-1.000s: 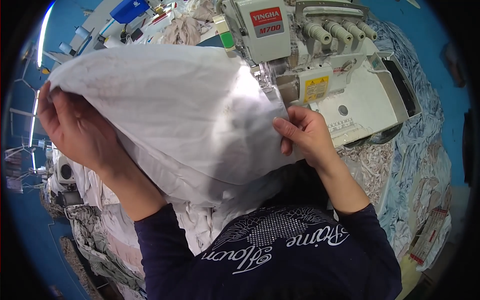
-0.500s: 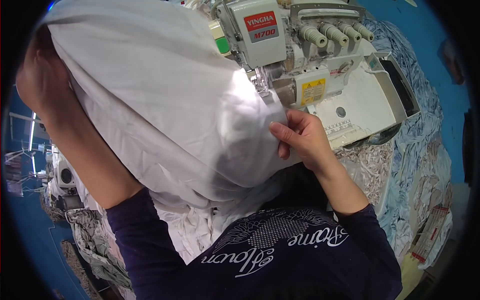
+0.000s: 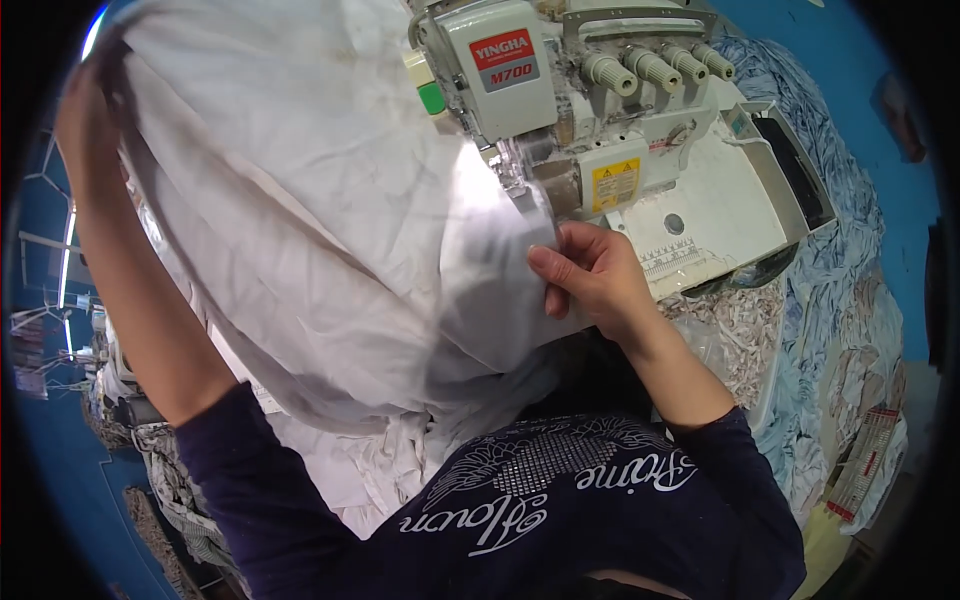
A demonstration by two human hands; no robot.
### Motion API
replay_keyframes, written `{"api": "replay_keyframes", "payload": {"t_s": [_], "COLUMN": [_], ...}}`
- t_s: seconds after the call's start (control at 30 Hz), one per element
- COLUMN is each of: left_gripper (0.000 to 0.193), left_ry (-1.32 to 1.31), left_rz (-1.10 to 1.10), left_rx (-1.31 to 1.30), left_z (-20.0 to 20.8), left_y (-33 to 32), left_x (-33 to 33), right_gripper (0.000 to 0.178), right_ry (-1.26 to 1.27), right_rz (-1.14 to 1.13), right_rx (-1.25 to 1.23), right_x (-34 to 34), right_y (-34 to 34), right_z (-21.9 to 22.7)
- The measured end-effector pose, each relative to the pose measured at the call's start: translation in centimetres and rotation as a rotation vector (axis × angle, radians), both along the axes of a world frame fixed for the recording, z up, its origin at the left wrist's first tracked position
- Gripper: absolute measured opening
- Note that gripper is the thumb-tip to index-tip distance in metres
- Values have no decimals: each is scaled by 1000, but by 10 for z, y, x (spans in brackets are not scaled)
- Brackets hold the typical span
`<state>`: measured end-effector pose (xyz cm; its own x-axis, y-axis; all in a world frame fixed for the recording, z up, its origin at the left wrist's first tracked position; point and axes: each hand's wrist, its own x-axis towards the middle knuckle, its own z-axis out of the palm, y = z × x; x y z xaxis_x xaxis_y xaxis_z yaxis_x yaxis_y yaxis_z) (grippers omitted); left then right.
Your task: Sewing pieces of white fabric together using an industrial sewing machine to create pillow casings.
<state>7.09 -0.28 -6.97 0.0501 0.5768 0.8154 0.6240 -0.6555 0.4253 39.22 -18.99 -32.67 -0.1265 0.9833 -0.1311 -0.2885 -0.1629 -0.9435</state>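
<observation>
A wide white cloth (image 3: 330, 180) spreads over the left and middle of the view, with folds running down toward my lap. Its right edge lies under the lit presser foot (image 3: 512, 178) of a white overlock sewing machine (image 3: 500, 70). Just below the foot, my right hand (image 3: 592, 272) pinches that edge between thumb and fingers. Far out at the upper left, my left hand (image 3: 88, 120) grips the cloth's outer edge and holds it up and away from me; its fingertips are dark and partly hidden.
Tension knobs (image 3: 650, 70) line the machine's top. Right of the foot is the machine's white bed (image 3: 700, 225). Fabric scraps (image 3: 745, 340) fill a clear container below it. Bluish crumpled cloth (image 3: 840, 230) hangs at the right, with a red-and-white card (image 3: 862, 462) on it.
My left hand has moved up and outward with the cloth's edge, and the folds have shifted. My right hand keeps its pinch beside the presser foot. The view has shifted slightly.
</observation>
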Motion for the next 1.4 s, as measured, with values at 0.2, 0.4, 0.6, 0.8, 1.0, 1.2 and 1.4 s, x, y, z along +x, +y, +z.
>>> {"api": "replay_keyframes", "payload": {"t_s": [0.2,0.4,0.6,0.8,1.0,1.2,1.4], "left_gripper": [47,17,14,8,14,24,41], "left_ry": [673,91,132,-6,-37,-16,183], "left_rz": [94,517,490,359,388,373,607], "left_rx": [-576,-270,249,384,433,477,382], "left_z": [-249,-263,-178,-113,-74,-37,-15], "left_y": [-165,-167,-125,-87,-52,-24,19], "left_x": [17,17,22,37,41,34,-8], "right_gripper": [21,20,24,23,23,24,24], "right_ry": [-3,-11,15,43,32,41,51], "right_rz": [15,-14,4,0,-2,11,17], "right_rx": [11,21,26,12,5,10,3], "right_x": [2,1,-2,0,1,0,-2], "right_y": [4,2,1,0,2,1,0], "right_z": [-6,-3,-2,1,0,2,3]}}
